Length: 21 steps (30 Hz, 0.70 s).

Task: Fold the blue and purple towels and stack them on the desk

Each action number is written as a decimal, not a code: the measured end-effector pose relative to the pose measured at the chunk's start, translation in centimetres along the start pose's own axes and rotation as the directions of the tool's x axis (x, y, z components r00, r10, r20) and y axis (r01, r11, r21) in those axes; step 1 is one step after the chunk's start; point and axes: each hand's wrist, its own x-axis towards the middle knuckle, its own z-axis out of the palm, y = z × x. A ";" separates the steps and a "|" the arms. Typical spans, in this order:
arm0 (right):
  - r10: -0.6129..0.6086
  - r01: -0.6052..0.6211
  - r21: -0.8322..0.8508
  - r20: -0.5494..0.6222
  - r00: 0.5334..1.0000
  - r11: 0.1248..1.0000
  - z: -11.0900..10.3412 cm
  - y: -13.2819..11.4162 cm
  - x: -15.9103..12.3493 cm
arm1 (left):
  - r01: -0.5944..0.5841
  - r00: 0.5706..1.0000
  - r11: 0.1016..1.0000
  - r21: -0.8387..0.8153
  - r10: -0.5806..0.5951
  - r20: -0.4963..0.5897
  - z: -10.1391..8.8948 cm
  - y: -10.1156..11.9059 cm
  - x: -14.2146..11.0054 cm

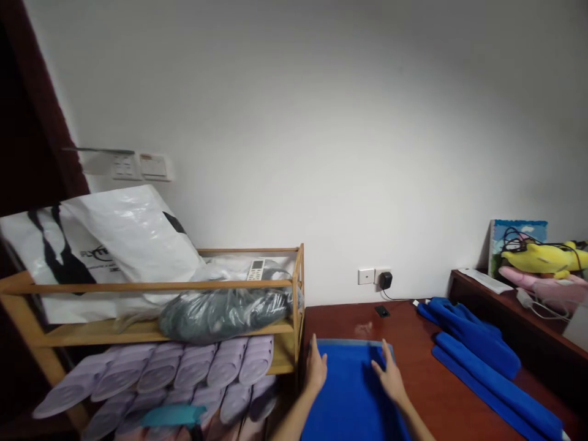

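A blue towel lies flat on the dark red-brown table in front of me. My left hand rests open at the towel's left edge, fingers stretched toward the far corner. My right hand lies open and flat on the towel's right part, fingers pointing away from me. Neither hand holds anything.
More blue towels lie piled on the table's right side. A wooden rack at left holds white plastic bags, a grey bagged bundle, a remote and rows of lilac slippers. A plugged wall socket is behind; plush toys sit far right.
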 end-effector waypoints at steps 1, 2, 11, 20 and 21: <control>-0.072 0.075 -0.073 0.043 0.997 0.995 1.6 -0.1 -0.7 | -0.077 0.997 0.996 0.045 0.076 0.007 1.2 -0.3 -0.6; -0.146 0.162 -0.148 0.110 0.983 0.976 3.1 -0.3 -1.2 | -0.173 0.985 0.979 0.112 0.169 0.041 2.4 -0.7 -1.1; -0.088 0.225 -0.677 0.231 0.969 0.700 6.0 0.4 0.1 | -0.428 0.903 0.718 0.549 0.318 0.288 4.2 -3.9 1.2; 0.016 0.015 -0.832 0.029 0.999 0.555 -0.2 3.3 0.2 | -0.358 0.918 0.635 0.684 0.374 0.133 1.4 -4.3 -0.2; -0.012 0.032 -0.831 0.031 0.999 0.555 -0.1 2.6 -0.6 | -0.389 0.895 0.617 0.684 0.430 0.120 1.6 -4.3 -1.0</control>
